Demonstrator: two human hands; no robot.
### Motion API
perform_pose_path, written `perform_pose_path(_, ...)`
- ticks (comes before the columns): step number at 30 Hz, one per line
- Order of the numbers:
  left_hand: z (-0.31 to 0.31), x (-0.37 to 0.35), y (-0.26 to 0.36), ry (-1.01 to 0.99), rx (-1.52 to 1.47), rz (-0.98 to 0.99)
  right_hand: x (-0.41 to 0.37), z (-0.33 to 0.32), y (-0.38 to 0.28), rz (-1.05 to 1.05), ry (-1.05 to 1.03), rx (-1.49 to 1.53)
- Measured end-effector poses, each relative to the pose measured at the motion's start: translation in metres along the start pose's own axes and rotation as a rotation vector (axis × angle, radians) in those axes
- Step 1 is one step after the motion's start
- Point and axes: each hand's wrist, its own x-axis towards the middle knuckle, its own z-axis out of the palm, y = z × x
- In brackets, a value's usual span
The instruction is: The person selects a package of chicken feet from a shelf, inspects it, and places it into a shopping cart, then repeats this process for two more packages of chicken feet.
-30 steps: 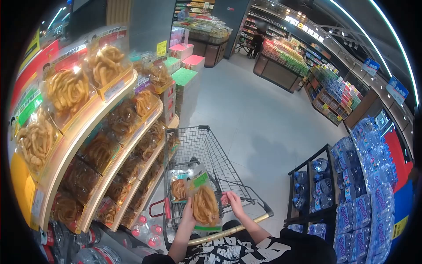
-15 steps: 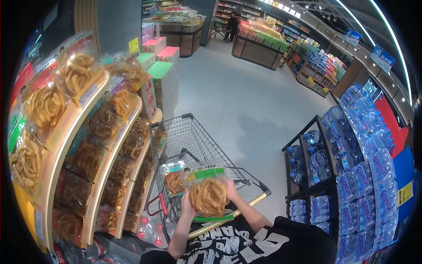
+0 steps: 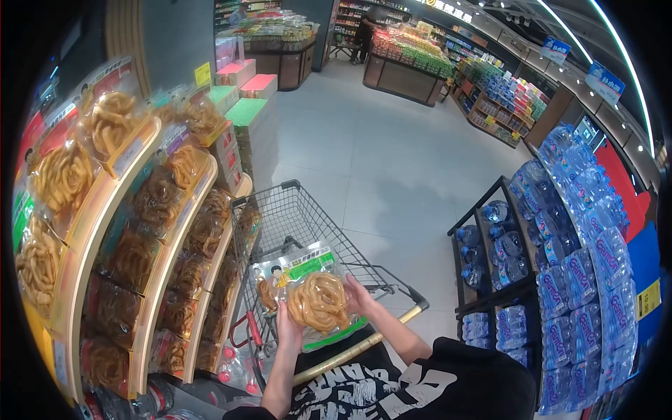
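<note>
Between my two hands is a clear snack pack (image 3: 318, 302) of coiled, golden-brown twisted strands, with a green and white label along its top. My left hand (image 3: 288, 327) grips its lower left side, and my right hand (image 3: 360, 297) holds its right edge. The pack is tilted face up above the handle end of a wire shopping cart (image 3: 301, 203). Partly hidden behind it, a second pack (image 3: 267, 295) with reddish-brown contents lies in the cart. The gold-coloured cart handle (image 3: 364, 344) runs just below my hands, touched by neither.
Curved wooden shelves (image 3: 183, 217) with similar packs stand close on the left. Bottled water packs (image 3: 577, 280) and a black rack (image 3: 490, 245) line the right. Stacked boxes (image 3: 252, 115) stand beyond the cart. Farther off are display islands (image 3: 402, 73) and a person (image 3: 365, 35).
The held pack and both hands have shifted slightly left and up, and the pack now covers more of the one in the cart. The whole view has moved a little.
</note>
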Motion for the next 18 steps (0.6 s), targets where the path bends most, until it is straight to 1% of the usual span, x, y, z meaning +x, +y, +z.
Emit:
perform_pose_path(1,0.001,-0.005,0.002,0.025,-0.027,0.000,-0.005,0.008,0.002,0.013,0.018,-0.055)
perform_pose_path(2,-0.003,-0.006,0.000,0.041,-0.028,-0.010,-0.008,0.015,-0.001,0.029,0.025,-0.039)
perform_pose_path(4,-0.015,-0.003,-0.002,0.007,-0.020,-0.049,-0.010,0.012,0.004,0.046,0.019,-0.051)
perform_pose_path(5,-0.019,-0.003,-0.004,0.016,-0.026,-0.034,-0.006,0.011,0.000,0.040,0.005,-0.082)
perform_pose_path(6,-0.014,-0.006,-0.003,0.052,-0.039,-0.055,-0.005,0.013,0.000,0.019,0.036,-0.081)
perform_pose_path(7,-0.008,-0.005,-0.002,0.086,-0.054,-0.075,-0.003,0.014,-0.002,0.025,0.019,-0.095)
perform_pose_path(8,-0.004,-0.009,-0.001,0.040,-0.012,-0.064,-0.004,0.015,-0.003,0.063,0.103,-0.115)
perform_pose_path(9,-0.003,-0.010,0.000,0.046,-0.018,-0.050,-0.006,0.017,-0.002,0.101,0.190,-0.133)
perform_pose_path(10,-0.003,-0.011,0.002,-0.019,-0.069,-0.072,-0.006,0.018,0.000,0.066,0.263,-0.114)
perform_pose_path(11,-0.002,-0.013,0.003,-0.085,-0.119,-0.097,-0.005,0.013,0.002,0.072,0.255,-0.118)
perform_pose_path(12,0.017,-0.019,0.012,0.012,-0.130,-0.128,-0.005,0.010,0.002,0.047,0.190,-0.033)
perform_pose_path(13,0.017,-0.017,0.014,0.017,-0.130,-0.125,-0.003,0.008,0.003,0.021,0.125,0.053)
perform_pose_path(14,0.015,-0.016,0.016,0.023,-0.239,-0.209,-0.002,0.005,0.005,0.028,0.125,0.056)
perform_pose_path(15,0.012,-0.016,0.016,0.030,-0.350,-0.295,-0.003,0.010,0.004,0.086,0.097,0.165)
perform_pose_path(16,0.008,-0.015,0.015,0.036,-0.353,-0.294,-0.003,0.013,0.003,0.144,0.069,0.273)
perform_pose_path(17,0.004,-0.014,0.013,-0.091,-0.308,-0.279,-0.001,0.004,0.006,0.153,0.071,0.273)
perform_pose_path(18,0.002,-0.015,0.011,-0.218,-0.266,-0.260,0.005,-0.011,0.010,0.203,-0.146,0.459)
